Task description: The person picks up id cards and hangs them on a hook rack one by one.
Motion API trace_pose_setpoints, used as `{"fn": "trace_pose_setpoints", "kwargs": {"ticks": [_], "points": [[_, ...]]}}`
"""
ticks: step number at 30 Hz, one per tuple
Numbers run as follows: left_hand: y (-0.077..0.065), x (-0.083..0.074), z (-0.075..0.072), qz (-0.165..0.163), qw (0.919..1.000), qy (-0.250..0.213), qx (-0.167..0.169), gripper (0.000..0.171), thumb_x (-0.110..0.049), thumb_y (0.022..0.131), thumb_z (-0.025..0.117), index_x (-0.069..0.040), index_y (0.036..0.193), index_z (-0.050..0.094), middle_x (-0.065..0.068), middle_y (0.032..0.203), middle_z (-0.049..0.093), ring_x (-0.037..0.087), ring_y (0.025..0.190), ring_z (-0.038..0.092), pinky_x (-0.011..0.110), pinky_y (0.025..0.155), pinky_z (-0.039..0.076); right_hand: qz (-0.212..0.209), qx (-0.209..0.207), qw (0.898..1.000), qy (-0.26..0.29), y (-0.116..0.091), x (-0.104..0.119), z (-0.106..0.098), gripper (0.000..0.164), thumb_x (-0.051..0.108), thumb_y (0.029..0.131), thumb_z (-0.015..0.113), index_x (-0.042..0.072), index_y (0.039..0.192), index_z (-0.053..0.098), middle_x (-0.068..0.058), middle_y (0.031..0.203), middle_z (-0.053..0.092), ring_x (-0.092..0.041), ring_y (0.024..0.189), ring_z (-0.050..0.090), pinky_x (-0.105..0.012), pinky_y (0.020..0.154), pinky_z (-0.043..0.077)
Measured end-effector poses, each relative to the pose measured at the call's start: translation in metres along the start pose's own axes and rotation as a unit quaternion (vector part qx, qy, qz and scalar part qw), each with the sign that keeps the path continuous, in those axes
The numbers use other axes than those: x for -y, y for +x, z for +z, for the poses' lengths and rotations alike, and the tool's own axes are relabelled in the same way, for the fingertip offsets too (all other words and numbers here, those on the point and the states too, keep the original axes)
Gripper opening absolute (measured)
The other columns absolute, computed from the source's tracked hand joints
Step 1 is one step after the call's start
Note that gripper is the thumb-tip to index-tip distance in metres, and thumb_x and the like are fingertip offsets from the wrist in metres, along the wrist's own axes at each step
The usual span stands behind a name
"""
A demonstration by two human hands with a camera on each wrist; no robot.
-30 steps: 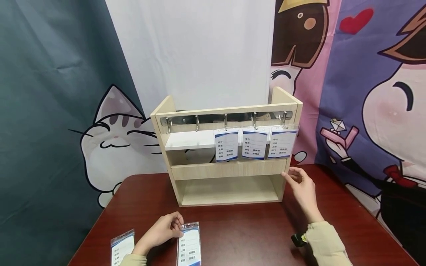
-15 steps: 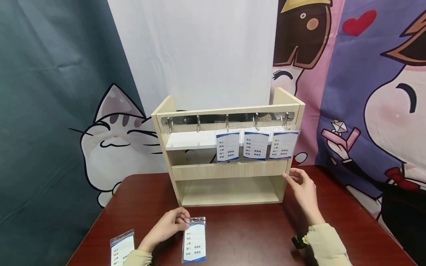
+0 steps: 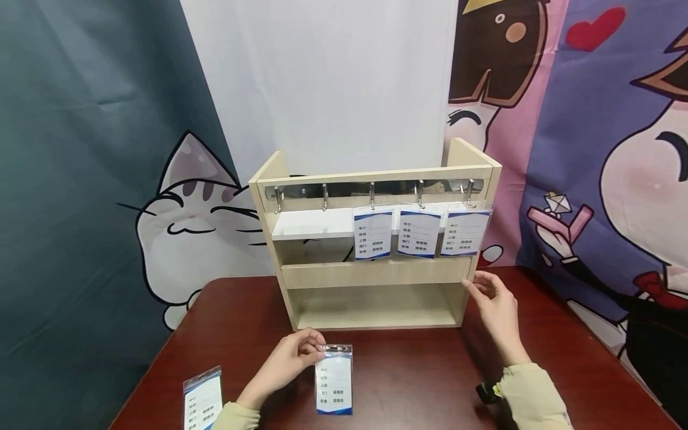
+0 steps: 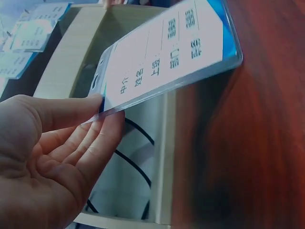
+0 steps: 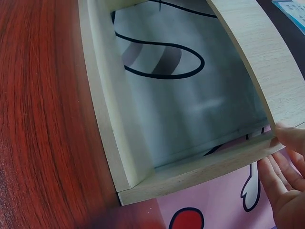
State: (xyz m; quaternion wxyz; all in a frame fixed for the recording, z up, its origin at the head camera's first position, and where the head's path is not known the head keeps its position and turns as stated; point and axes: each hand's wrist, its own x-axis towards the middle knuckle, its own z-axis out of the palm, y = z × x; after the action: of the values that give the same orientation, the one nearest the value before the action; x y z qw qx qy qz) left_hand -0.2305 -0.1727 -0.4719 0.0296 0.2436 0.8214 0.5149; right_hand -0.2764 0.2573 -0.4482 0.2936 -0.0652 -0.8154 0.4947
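Note:
My left hand (image 3: 285, 367) pinches the top left corner of a clear-sleeved name badge (image 3: 334, 382) between thumb and fingers. In the left wrist view the badge (image 4: 162, 57) is tilted, with a dark shadow on the table below it. My right hand (image 3: 497, 313) grips the right side panel of a pale wooden rack (image 3: 376, 275). Its thumb (image 5: 290, 137) lies on the front edge and its fingers lie along the outer face. Three similar badges (image 3: 373, 234) hang side by side from the rack's right-hand metal hooks. The two left hooks (image 3: 325, 197) carry nothing.
Another badge (image 3: 202, 401) lies at the front left of the dark red table (image 3: 408, 370). The rack has a white upper shelf (image 3: 312, 224) and an open lower compartment. Behind stand a plain white cloth (image 3: 322, 83) and cartoon-printed curtains.
My left hand has carried its badge rightward and away from me, toward the rack. The right hand stays at the rack's side panel. The head view has shifted slightly.

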Motion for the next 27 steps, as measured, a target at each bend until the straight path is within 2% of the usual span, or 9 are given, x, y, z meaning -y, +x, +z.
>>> {"fn": "trace_pose_setpoints", "kwargs": {"ticks": [6,14,21,27], "points": [[0.014,-0.021,0.001,0.028,0.9978,0.028,-0.053,0.011,-0.007,0.091,0.075,-0.008,0.100,0.068,0.001,0.091,0.070,0.011,0.082,0.066,0.024,0.074,0.054,-0.016,-0.008,1.000,-0.006,0.000,-0.001,0.000,0.039,0.030,0.092,0.077,0.006,0.122,0.068,-0.016,0.110,0.073,0.019,0.085,0.055,-0.008,0.069,0.043],[0.029,-0.058,0.001,0.044,0.9944,-0.036,-0.090,0.016,-0.005,0.093,0.073,-0.004,0.107,0.067,0.009,0.101,0.072,0.019,0.092,0.068,0.025,0.077,0.058,-0.023,-0.013,1.000,-0.014,-0.003,-0.003,-0.001,0.038,0.029,0.093,0.076,0.006,0.121,0.068,-0.016,0.109,0.072,0.018,0.085,0.055,-0.006,0.070,0.043],[0.035,-0.083,-0.001,0.062,0.9887,-0.031,-0.133,0.013,-0.009,0.093,0.073,-0.012,0.106,0.071,0.003,0.100,0.072,0.018,0.092,0.068,0.025,0.083,0.057,-0.015,-0.006,1.000,-0.013,-0.005,-0.002,-0.002,0.038,0.030,0.093,0.076,0.006,0.121,0.068,-0.016,0.110,0.072,0.018,0.085,0.055,-0.007,0.070,0.043],[0.046,-0.099,-0.007,0.103,0.9809,-0.036,-0.161,0.012,-0.009,0.095,0.071,-0.009,0.107,0.071,0.004,0.099,0.072,0.017,0.092,0.068,0.026,0.082,0.057,-0.007,-0.009,1.000,-0.009,-0.003,-0.001,-0.002,0.039,0.030,0.093,0.076,0.007,0.122,0.067,-0.015,0.111,0.072,0.016,0.086,0.056,-0.007,0.071,0.044]]}}
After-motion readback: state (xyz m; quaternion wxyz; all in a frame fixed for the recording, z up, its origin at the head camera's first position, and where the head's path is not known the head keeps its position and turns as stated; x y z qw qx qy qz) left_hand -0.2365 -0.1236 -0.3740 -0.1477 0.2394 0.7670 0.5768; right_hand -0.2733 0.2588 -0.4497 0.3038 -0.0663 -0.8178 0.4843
